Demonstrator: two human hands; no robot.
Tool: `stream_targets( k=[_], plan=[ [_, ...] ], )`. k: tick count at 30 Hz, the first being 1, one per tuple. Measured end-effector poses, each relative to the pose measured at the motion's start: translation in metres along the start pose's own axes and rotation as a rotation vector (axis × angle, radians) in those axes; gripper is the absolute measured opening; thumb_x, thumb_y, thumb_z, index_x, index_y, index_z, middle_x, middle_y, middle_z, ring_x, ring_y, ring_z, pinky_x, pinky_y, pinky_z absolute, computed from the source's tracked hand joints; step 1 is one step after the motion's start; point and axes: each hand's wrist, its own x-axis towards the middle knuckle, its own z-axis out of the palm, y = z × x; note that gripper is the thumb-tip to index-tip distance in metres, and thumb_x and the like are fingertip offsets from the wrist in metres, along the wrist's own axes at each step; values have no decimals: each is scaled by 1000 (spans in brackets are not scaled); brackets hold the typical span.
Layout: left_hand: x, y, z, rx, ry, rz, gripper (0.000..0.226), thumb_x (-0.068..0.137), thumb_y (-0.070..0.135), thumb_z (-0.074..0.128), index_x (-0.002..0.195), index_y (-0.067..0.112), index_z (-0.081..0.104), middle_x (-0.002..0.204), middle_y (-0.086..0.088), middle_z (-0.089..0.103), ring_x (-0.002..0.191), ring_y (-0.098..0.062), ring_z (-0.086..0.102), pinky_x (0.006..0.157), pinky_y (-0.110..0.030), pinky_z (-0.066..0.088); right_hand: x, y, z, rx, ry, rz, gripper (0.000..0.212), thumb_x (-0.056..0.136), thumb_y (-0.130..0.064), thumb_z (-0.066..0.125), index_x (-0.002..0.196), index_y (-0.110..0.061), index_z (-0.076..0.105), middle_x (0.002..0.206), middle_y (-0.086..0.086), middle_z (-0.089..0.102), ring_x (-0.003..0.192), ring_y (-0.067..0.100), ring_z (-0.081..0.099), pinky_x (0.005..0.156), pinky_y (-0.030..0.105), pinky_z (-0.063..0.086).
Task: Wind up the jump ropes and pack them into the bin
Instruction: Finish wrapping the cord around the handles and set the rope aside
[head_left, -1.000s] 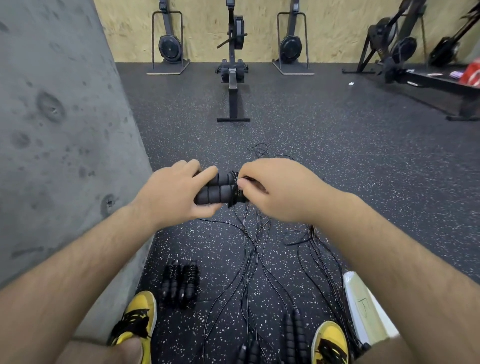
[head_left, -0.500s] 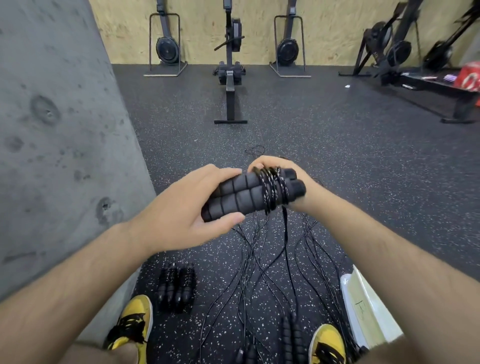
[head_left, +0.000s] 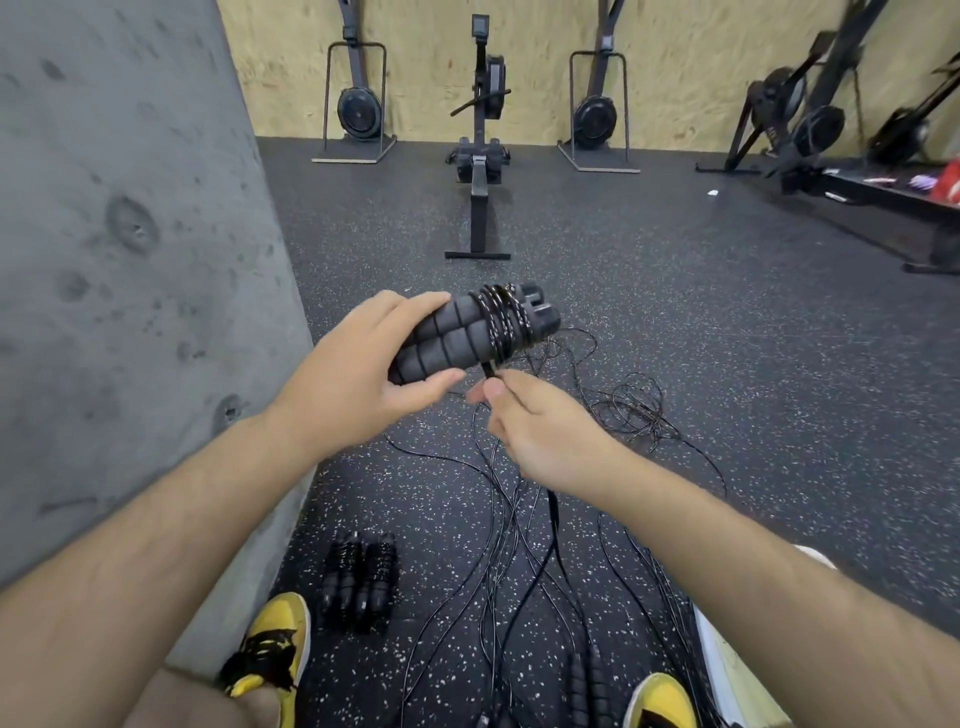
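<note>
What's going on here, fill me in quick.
A person is winding a jump rope. The left hand grips the paired foam handles, already wrapped with several turns of cord, and the right hand pinches the cord below them. More loose ropes lie on the floor, one wound bundle beside the left shoe.

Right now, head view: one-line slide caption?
Left hand grips paired foam handles; right hand pinches the cord mid-wind.

Left hand (head_left: 358, 374) curled in a grip, right hand (head_left: 540, 431) pinching, both forearms outstretched.
</note>
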Motion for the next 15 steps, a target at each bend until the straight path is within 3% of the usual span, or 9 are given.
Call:
stream_targets(
  k=[3, 5, 8, 12, 15],
  plan=[
    [0, -12, 0, 61, 14, -34, 66, 83, 61, 58, 138, 27, 47, 104, 2, 55, 100, -20, 53, 88, -38, 47, -11, -17, 2, -183, -29, -34, 34, 107, -34, 31, 112, -20, 62, 79, -11, 55, 67, 2, 50, 62, 26, 37],
    [0, -21, 1, 115, 9, -59, 67, 83, 64, 55, 136, 25, 48, 101, -1, 54, 98, -23, 53, 85, -39, 47, -17, -22, 2, -290, -50, -56, 34, 107, -35, 32, 99, -17, 60, 82, -5, 58, 73, 9, 54, 65, 31, 40],
    [-2, -33, 2, 201, -38, -90, 65, 83, 66, 52, 133, 25, 49, 97, -2, 51, 94, -27, 52, 80, -42, 50, -27, -33, -5, -419, 14, -125, 33, 104, -35, 36, 79, -17, 47, 73, -2, 56, 64, 15, 50, 55, 33, 34],
    [-6, -37, 6, 247, -119, -62, 62, 84, 64, 54, 132, 24, 50, 95, -1, 48, 91, -26, 50, 77, -42, 50, -31, -44, -22, -789, 119, -270, 24, 104, -35, 34, 90, -21, 48, 87, -3, 56, 77, 21, 56, 64, 34, 41],
    [-9, -33, 9, 262, -183, 21, 67, 84, 67, 48, 133, 22, 50, 95, 0, 47, 87, -22, 46, 75, -43, 51, -25, -43, -37, -904, 219, -374, 30, 104, -38, 33, 103, -24, 59, 98, -4, 57, 83, 25, 61, 70, 36, 49]
  ],
)
